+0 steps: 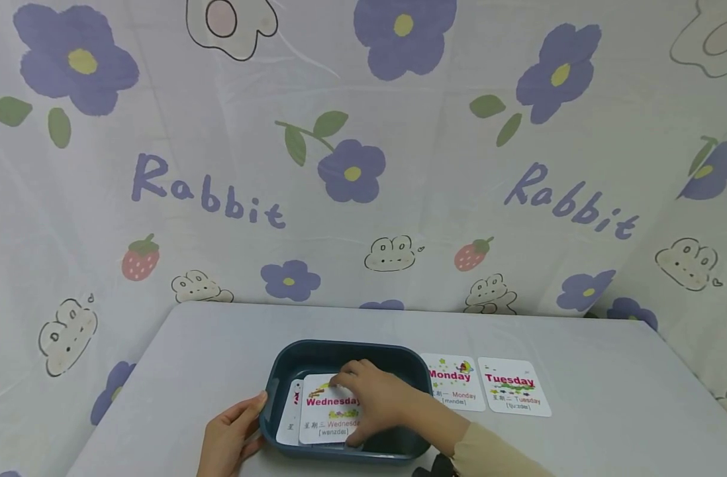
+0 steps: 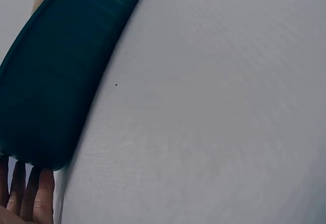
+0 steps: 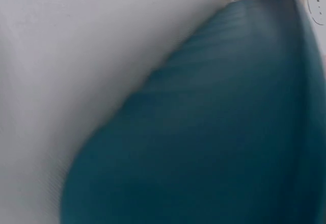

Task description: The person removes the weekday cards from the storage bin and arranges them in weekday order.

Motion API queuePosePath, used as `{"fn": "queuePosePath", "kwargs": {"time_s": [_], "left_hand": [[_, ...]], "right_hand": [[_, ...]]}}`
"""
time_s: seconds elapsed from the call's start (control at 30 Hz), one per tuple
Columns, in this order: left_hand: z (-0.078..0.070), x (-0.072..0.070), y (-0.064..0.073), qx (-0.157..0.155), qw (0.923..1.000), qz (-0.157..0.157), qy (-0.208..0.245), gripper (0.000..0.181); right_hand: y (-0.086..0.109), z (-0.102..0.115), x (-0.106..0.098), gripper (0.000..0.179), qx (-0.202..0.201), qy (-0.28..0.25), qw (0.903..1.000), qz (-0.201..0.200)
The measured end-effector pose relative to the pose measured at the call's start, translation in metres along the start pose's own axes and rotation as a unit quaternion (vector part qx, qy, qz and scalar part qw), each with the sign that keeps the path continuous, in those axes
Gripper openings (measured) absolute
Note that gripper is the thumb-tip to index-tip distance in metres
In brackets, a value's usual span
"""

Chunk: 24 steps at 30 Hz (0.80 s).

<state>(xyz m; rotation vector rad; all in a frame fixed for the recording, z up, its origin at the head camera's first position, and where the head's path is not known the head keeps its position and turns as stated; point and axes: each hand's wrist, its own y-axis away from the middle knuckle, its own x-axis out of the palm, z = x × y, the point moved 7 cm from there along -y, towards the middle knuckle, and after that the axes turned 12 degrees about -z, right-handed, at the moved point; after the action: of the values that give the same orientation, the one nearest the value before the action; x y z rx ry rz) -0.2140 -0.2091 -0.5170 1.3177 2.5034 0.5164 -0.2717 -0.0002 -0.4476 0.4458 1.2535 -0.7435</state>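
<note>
Your right hand (image 1: 378, 397) pinches the Wednesday flashcard (image 1: 330, 412), thumb at its lower edge and fingertips bent over its upper edge, the palm arched above the right side. That flashcard is at the left half of the dark blue-green plastic tray (image 1: 345, 344), face up, its heading away from you and its phonetic line toward you, so the lettering reads upright from your head; because your hand covers the right edge, you cannot tell from here which side is its longer one. A second flashcard (image 1: 288, 424) lies beneath it, showing only a strip on the left, with the same upright heading. The tray's long axis runs left to right across the white table (image 1: 161, 404), and your left hand (image 1: 232, 430) grips its left end, thumb at the rim and the other fingers lower against the outer wall. Just beyond the right end, the Monday flashcard (image 1: 455, 384) and the Tuesday flashcard (image 1: 514, 387) lie side by side, face up, headings also away from you; the tray's rim hides Monday's left edge. The right wrist view is blurred and shows mostly the tray's outer wall.
</note>
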Motion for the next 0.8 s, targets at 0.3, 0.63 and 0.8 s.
{"fn": "queuePosePath", "kwargs": {"time_s": [0.3,0.63,0.8], "left_hand": [[0.0,0.0,0.0,-0.001,1.0,0.002,0.005,0.067],[0.0,0.001,0.0,0.0,1.0,-0.001,0.001,0.066],[-0.001,0.0,0.0,0.003,1.0,-0.003,-0.005,0.069]], "right_hand": [[0.001,-0.003,-0.014,0.076,0.006,0.003,1.0,-0.003],[0.003,-0.009,-0.026,0.077,0.007,0.011,0.9999,-0.002],[0.007,-0.015,-0.037,0.077,0.011,0.003,0.9999,-0.009]]}}
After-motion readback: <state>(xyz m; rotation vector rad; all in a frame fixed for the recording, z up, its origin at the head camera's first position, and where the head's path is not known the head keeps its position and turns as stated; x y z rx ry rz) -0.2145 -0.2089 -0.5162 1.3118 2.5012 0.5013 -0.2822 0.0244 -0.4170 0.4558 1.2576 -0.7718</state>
